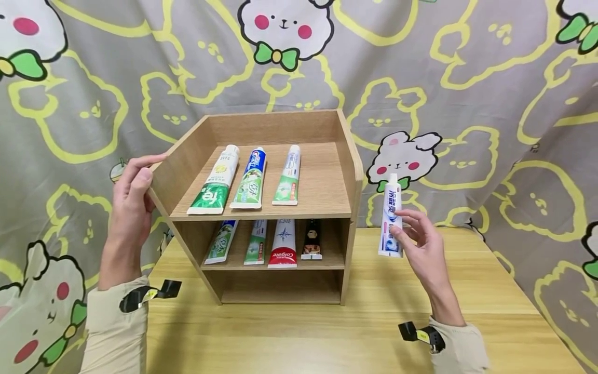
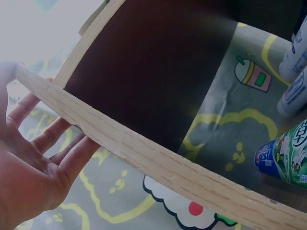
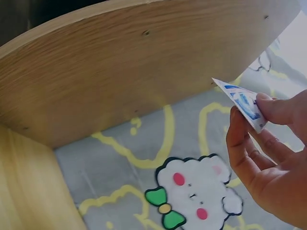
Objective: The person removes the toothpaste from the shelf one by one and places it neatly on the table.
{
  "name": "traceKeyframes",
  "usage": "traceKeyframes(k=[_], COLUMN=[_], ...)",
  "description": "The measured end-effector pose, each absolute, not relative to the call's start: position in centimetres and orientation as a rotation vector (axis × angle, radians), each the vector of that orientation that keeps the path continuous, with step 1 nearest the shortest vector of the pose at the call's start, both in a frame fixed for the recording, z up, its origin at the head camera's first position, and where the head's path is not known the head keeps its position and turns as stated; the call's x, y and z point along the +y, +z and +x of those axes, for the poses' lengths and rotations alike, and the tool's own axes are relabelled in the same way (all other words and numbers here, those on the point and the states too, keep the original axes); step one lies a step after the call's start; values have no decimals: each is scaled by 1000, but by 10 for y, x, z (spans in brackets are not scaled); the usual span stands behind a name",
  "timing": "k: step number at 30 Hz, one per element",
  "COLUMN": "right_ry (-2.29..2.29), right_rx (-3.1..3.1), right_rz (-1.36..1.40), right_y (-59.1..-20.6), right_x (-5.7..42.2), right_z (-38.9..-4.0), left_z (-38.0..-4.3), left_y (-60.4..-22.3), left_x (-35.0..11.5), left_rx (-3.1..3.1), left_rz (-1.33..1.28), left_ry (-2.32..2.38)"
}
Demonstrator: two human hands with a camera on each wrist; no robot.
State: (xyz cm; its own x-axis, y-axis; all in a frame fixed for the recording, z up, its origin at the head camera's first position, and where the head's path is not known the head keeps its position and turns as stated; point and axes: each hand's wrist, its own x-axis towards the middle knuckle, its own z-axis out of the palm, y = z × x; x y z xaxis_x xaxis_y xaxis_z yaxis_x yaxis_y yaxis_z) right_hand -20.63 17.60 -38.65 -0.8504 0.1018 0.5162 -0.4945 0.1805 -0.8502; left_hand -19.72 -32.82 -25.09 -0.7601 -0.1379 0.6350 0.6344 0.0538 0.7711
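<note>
My right hand [image 1: 422, 246] pinches a white and blue toothpaste tube [image 1: 391, 218] between thumb and fingers, upright with its cap up, to the right of the wooden shelf [image 1: 353, 156]. In the right wrist view the tube's flat end [image 3: 244, 103] shows beside the shelf's outer side panel [image 3: 144, 72]. My left hand [image 1: 133, 202] grips the edge of the shelf's left side. On the top tier lie a green and white tube [image 1: 218, 179], a blue and green tube [image 1: 251, 179] and a slim white and green tube [image 1: 288, 176].
Several tubes lie on the middle tier, among them a red and white Colgate tube [image 1: 283, 244] and a black tube [image 1: 312, 240]. Below them is the bottom tier [image 1: 280, 287]. The shelf stands on a wooden table [image 1: 261, 337] before a patterned curtain [image 1: 397, 47].
</note>
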Motion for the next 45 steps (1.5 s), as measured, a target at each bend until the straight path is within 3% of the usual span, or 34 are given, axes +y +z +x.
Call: traceKeyframes(k=[22, 45], right_ry=[1957, 2009], right_rx=[-2212, -2296], right_rz=[479, 215], right_y=[-434, -486], right_x=[189, 198], right_z=[-238, -255], left_z=[-194, -198], left_y=[-254, -254], left_x=[-330, -326], left_rx=[-1758, -1752], left_rz=[-423, -419], left_ry=[-1776, -1804])
